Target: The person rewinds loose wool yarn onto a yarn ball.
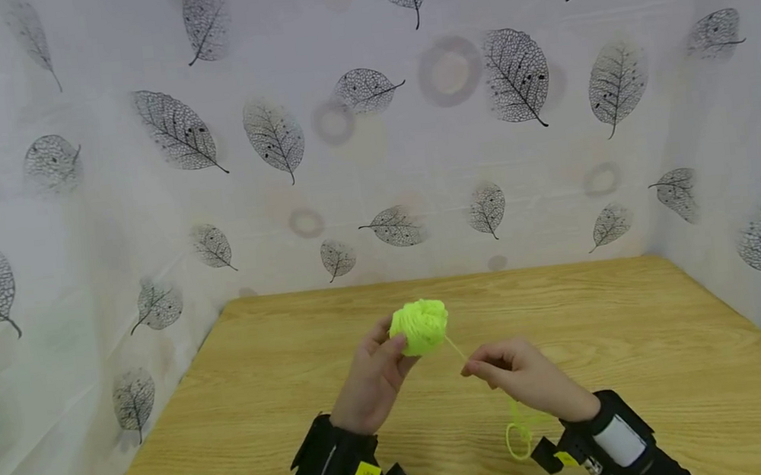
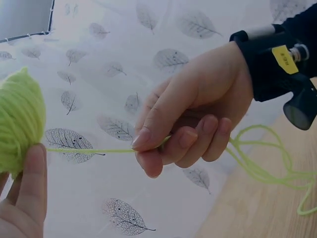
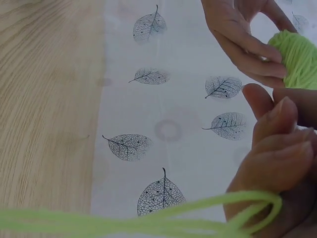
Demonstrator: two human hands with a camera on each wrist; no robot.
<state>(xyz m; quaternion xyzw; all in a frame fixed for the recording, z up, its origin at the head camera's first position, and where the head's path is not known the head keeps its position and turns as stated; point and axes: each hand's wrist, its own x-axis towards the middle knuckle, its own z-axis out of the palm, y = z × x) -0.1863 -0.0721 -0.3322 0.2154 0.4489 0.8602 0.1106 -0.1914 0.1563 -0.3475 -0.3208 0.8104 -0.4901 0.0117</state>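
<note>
My left hand [image 1: 375, 376] grips a ball of neon yellow-green yarn [image 1: 420, 327], raised over the table, with thumb and fingers round its side. From the ball a taut strand [image 2: 94, 150] runs across to my right hand [image 1: 521, 377]. There the thumb and forefinger pinch the strand, and the other fingers are curled, as the left wrist view shows. Below the right hand the loose tail [image 2: 262, 168] hangs in loops toward the table. In the right wrist view, the loops [image 3: 198, 218] pass close under the right hand's fingers.
The wooden table [image 1: 282, 354] has light grain. White sheeting [image 1: 374, 169] printed with skeleton leaves stands behind it and along both sides. Each wrist wears a black band [image 1: 336, 456] with a small camera block.
</note>
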